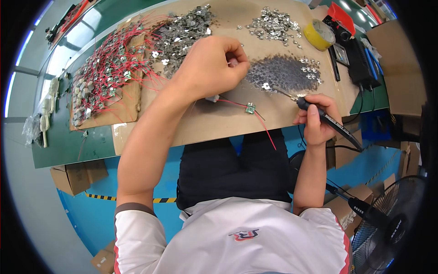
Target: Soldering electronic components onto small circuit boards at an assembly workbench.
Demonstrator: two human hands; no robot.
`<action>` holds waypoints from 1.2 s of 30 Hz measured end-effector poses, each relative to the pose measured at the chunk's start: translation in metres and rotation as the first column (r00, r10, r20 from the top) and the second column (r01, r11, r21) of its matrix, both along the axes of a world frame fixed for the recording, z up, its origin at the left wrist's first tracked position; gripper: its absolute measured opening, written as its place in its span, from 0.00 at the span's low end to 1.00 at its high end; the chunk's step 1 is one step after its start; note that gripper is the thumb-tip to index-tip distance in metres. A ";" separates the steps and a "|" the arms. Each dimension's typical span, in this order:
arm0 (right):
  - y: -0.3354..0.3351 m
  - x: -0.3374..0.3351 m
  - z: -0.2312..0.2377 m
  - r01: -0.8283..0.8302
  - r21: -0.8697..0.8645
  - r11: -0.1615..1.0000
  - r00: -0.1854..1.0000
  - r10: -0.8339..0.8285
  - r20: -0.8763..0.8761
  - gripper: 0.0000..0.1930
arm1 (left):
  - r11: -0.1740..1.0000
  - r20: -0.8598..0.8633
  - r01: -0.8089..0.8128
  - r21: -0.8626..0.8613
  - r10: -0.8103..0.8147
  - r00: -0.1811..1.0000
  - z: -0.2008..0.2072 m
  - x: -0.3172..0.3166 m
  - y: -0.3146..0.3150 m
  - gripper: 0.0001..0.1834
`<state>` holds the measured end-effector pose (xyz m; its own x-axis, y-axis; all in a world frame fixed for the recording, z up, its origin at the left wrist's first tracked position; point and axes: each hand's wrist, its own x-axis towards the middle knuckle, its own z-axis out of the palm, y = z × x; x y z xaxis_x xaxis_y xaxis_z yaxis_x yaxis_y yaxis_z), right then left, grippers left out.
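My right hand (pixel 319 118) grips a black soldering iron (pixel 340 126) whose thin metal tip points left across the board. Over the middle of the table is my left hand (pixel 212 64), thumb and fingers pinched together; whatever they hold is hidden. A small green circuit board (pixel 250 108) with red wires lies between the hands near the front edge. Part of a white piece (pixel 212 98) shows under my left wrist. Just beyond the iron's tip, small silvery metal pieces (pixel 310 72) sit at the right of a dark, speckled patch (pixel 283 73). A single bright metal piece (pixel 266 86) lies nearer the tip.
Many wired circuit boards (pixel 109 73) are heaped on cardboard at the left. Loose metal pieces form one pile (pixel 182 36) behind my left hand and another (pixel 276 25) farther right. Yellow tape (pixel 319 35) and a black box (pixel 363 64) stand at the right. A fan (pixel 388 223) is low right.
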<state>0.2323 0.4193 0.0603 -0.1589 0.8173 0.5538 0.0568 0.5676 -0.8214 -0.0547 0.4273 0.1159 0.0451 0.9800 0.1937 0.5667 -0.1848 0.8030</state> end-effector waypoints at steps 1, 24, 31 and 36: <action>0.001 -0.001 0.000 -0.035 0.043 0.998 0.999 0.034 0.027 0.08 | 1.000 -0.026 0.021 -0.001 -0.021 0.999 0.000 0.001 -0.003 0.06; 0.006 0.001 0.004 -0.106 0.098 0.989 0.982 0.089 0.166 0.06 | 0.991 -0.189 0.135 0.000 -0.133 0.973 -0.009 0.011 -0.002 0.07; 0.008 0.002 0.002 -0.091 0.123 0.988 0.980 0.066 0.190 0.06 | 0.989 -0.199 0.141 -0.035 -0.145 0.969 -0.012 0.013 -0.001 0.07; 0.008 0.002 0.005 -0.097 0.131 0.987 0.979 0.072 0.188 0.06 | 0.991 -0.236 0.130 -0.032 -0.134 0.962 -0.011 0.017 -0.001 0.07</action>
<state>0.2345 0.4274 0.0656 -0.3330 0.7136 0.6164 0.1452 0.6847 -0.7142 -0.0378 0.4259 0.1046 0.2172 0.9652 0.1457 0.7128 -0.2588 0.6519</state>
